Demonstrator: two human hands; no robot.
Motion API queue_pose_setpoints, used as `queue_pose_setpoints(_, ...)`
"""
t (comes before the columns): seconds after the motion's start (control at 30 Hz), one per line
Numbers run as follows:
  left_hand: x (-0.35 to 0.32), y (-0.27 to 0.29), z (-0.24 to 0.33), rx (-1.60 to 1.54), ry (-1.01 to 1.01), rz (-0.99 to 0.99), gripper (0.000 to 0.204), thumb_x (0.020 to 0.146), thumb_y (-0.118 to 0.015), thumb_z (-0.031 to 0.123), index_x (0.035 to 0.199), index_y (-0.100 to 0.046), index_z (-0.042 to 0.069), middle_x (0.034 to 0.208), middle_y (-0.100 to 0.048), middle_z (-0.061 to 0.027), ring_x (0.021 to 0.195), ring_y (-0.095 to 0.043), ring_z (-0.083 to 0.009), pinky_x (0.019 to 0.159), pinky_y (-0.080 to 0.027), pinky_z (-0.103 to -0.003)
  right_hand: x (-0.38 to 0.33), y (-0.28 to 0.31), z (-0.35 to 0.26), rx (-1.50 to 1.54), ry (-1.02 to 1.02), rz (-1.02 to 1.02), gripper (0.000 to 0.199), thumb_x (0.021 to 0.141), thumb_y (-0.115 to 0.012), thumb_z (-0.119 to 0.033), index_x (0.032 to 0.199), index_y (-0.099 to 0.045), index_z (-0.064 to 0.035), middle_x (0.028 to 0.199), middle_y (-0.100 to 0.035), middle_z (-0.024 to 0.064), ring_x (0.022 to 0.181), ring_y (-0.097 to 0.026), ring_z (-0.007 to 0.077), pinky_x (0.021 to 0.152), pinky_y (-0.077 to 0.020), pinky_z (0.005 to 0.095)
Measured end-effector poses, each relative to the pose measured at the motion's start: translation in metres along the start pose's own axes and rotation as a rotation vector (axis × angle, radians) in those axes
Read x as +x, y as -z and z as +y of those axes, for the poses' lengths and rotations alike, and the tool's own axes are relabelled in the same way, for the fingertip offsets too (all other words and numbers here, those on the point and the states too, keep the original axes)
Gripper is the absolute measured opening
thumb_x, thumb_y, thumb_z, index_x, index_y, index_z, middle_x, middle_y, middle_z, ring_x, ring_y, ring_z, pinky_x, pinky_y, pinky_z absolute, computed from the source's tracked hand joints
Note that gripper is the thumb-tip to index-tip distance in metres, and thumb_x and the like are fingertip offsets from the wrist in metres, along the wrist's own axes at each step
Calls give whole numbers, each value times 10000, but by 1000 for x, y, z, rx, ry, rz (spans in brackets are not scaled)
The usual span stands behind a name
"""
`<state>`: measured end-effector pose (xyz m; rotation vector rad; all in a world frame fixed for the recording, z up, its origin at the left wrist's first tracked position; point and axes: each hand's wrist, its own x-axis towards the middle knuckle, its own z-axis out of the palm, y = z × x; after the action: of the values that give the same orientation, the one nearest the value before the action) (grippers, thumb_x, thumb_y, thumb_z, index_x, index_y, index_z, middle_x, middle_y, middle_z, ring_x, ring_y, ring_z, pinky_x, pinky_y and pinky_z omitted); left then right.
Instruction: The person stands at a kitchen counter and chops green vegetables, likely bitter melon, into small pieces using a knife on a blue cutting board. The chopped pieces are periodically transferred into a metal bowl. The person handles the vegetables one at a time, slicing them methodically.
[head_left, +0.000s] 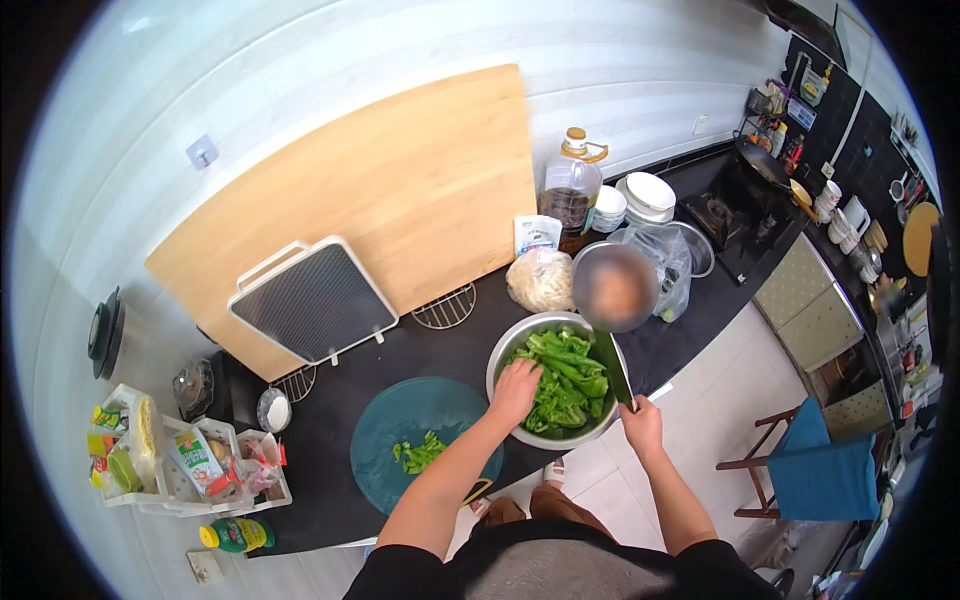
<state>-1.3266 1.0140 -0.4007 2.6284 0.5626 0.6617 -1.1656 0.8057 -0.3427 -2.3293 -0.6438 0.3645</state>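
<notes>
Left hand (516, 390) is down in the steel bowl (500, 355), fingers curled and bunched onto the green pepper pieces (565, 380), grabbing some at the bowl's left side. Right hand (642, 425) is closed around the handle of a cleaver (613, 368); blade points up and away from the person, lying over the bowl's right rim, touching or just above it, can't tell which. Bowl sits on the black counter (330, 420) near its front edge, directly in front of the person. Just left of the bowl: round teal cutting board (400, 410) with a small heap of chopped green bits (418, 452) near its lower middle. Behind the bowl: bag of pale sprouts or noodles (540, 280), clear plastic bag (672, 262), a blurred round object (614, 288). Further back: oil bottle (571, 190) with orange cap, stack of white bowls and plates (640, 200). Big wooden board (400, 190) leans on the wall, a white square grill-like tray (312, 300) propped against it, a round wire rack (445, 308) beside. White basket (180, 455) with packets at the counter's left end. Stove with wok (765, 165) far right. Blue cloth on a chair (822, 470) on the floor to the right.
</notes>
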Motion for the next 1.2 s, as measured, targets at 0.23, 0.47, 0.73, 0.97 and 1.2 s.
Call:
queue_pose_setpoints(0.23, 61, -46, 13, 210, 38, -205, 300, 728, -538, 9, 1027, -564, 23, 1047, -501, -119, 969, -494, -281, 838, -414, -383, 21, 19, 13, 73, 3, -50, 214, 748, -660, -161, 773, -575, 34, 548, -515, 108, 499, -443, 141, 497, -397, 325)
queue_pose_setpoints(0.47, 64, -28, 19, 28, 185, -183, 245, 664, -655, 0, 869, -523, 28, 940, -493, -130, 901, -515, -276, 709, -456, -359, 42, 25, 17, 156, 33, -50, 193, 757, -664, -141, 729, -556, 16, 516, -470, 35, 488, -388, 86, 451, -341, 285)
queue_pose_setpoints(0.73, 16, 51, -21, -1069, 683, 409, 256, 746, -698, 36, 939, -532, 50, 823, -585, -18, 731, -553, -92, 616, -465, -235, 47, 1, -31, 231, 127, -151, 199, 784, -635, -118, 687, -516, 9, 520, -436, -9, 510, -348, 53, 443, -298, 272)
queue_pose_setpoints(0.97, -91, 128, -35, -1260, 808, 608, 342, 715, -698, -14, 1017, -547, 38, 968, -619, -63, 852, -586, -131, 739, -492, -261, 3, -63, -94, 150, 315, -361, 205, 771, -649, -197, 741, -572, -10, 527, -506, 131, 458, -500, 243, 487, -397, 354)
queue_pose_setpoints(1.2, -94, 96, -18, -1505, 962, 520, 306, 774, -684, 56, 1048, -555, 9, 934, -607, -88, 828, -616, -172, 755, -520, -277, -33, -85, -154, 118, 402, -377, 204, 766, -650, -201, 761, -583, -8, 557, -530, 143, 504, -538, 290, 514, -420, 361)
